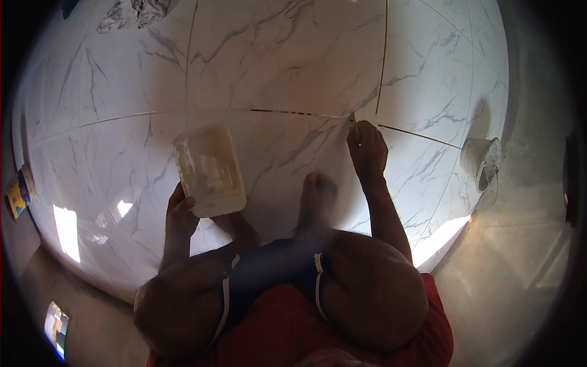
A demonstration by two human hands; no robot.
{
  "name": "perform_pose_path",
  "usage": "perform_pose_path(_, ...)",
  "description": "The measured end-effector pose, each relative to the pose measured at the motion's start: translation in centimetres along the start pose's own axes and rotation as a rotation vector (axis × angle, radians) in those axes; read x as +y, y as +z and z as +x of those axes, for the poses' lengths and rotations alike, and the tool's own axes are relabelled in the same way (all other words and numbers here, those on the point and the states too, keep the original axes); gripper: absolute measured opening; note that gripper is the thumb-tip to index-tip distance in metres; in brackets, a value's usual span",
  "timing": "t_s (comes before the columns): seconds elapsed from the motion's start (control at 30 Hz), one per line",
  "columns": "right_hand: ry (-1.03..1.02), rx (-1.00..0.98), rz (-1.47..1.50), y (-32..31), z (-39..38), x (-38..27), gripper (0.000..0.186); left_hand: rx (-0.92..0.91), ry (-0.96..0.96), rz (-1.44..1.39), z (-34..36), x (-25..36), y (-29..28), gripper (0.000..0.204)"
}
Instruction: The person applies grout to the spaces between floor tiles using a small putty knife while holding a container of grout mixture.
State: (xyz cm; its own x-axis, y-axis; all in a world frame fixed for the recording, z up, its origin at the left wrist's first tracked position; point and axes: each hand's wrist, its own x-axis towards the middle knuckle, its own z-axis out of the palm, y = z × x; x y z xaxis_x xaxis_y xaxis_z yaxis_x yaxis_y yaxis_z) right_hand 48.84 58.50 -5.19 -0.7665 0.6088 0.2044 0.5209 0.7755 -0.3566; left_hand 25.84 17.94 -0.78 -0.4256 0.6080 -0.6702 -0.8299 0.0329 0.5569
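Note:
My left hand (181,211) grips the near left edge of a shallow, off-white rectangular tub (237,177). Its inside is smeared with a pale paste. Over on the right, my right hand (368,150) is closed around a small scraper (352,117), most of which the fingers hide. The scraper's tip touches or hovers just over a joint (284,112) between white, grey-veined floor tiles. Part of that joint is dark, with pale bits breaking it up; near the tip it looks lighter.
My bare foot (318,189) rests on the tiles between my hands. A paste-stained bucket (480,159) is at the right tile edge, beside grey floor (532,244). Crumpled sheeting (134,13) lies at the far left. A yellow-and-blue container (20,192) is at the left edge.

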Motion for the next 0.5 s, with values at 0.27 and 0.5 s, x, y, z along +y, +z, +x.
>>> perform_pose_path(0.27,-0.127,-0.068,0.040,3.5,1.4,-6.0,0.021,0.038,-0.019,0.023,-0.3,-0.1,0.6,0.079)
perform_pose_path(0.5,-0.325,-0.311,0.111,6.6,3.0,-13.9,0.024,0.097,-0.049,-0.042,-1.6,-1.0,-0.6,0.085)
